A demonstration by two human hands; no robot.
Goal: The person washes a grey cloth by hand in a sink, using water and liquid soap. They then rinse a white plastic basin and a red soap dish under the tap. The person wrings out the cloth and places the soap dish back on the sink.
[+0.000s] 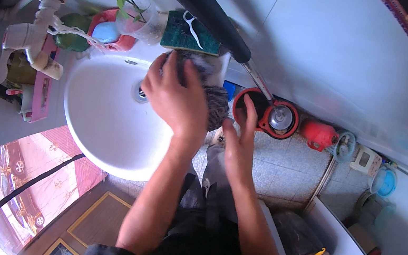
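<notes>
My left hand (178,101), slightly blurred, is over a dark grey shaggy fibre mop head (217,107) at the right rim of the white washbasin (113,141). Its fingers curl onto the strands, and the palm hides part of the mop head. Just to the right, my right hand (240,145) is raised with thumb and fingers apart and nothing in it. A mop pole (207,8) with a black grip slants down to a round metal disc (280,117) in a red-rimmed bucket (264,128) on the floor.
Behind the basin are a green scouring sponge (173,30) with a white floss pick, a blue soap (106,32) in a red dish, and a potted plant (137,17). A white tap (44,62) juts in from the left. A red jug (319,134) stands along the wall.
</notes>
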